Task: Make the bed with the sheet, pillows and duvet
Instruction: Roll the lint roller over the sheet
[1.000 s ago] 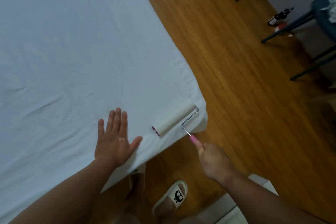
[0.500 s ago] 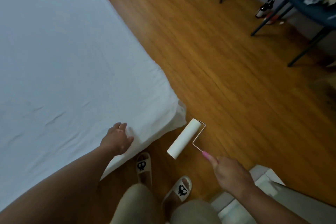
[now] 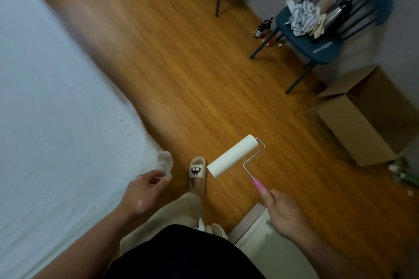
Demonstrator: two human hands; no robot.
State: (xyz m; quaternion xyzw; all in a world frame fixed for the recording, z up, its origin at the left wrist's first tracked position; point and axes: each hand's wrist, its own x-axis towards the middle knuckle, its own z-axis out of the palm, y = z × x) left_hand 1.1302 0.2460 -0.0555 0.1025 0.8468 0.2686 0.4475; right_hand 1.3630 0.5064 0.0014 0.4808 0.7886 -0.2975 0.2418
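The white sheet point(image 3: 56, 120) covers the bed along the left side of the view. My left hand point(image 3: 142, 192) is at the bed's near corner, and its fingertips pinch a bunched corner of the sheet point(image 3: 165, 163). Over the wooden floor to the right of the bed, my right hand point(image 3: 285, 213) grips the pink handle of a lint roller point(image 3: 233, 156), whose white roll is held off the bed. No pillows or duvet are in view.
My slippered foot point(image 3: 197, 174) stands on the wooden floor point(image 3: 181, 63) beside the bed corner. At the back right a blue chair point(image 3: 317, 38) holds crumpled cloth. A bottle point(image 3: 263, 28) stands beside its leg. An open cardboard box point(image 3: 362, 118) lies at right, and a white unit point(image 3: 260, 233) sits below my right hand.
The lint roller has left the sheet and moved right, out over the floor. My left hand lifted from lying flat on the sheet and took hold of its corner. The view swung right.
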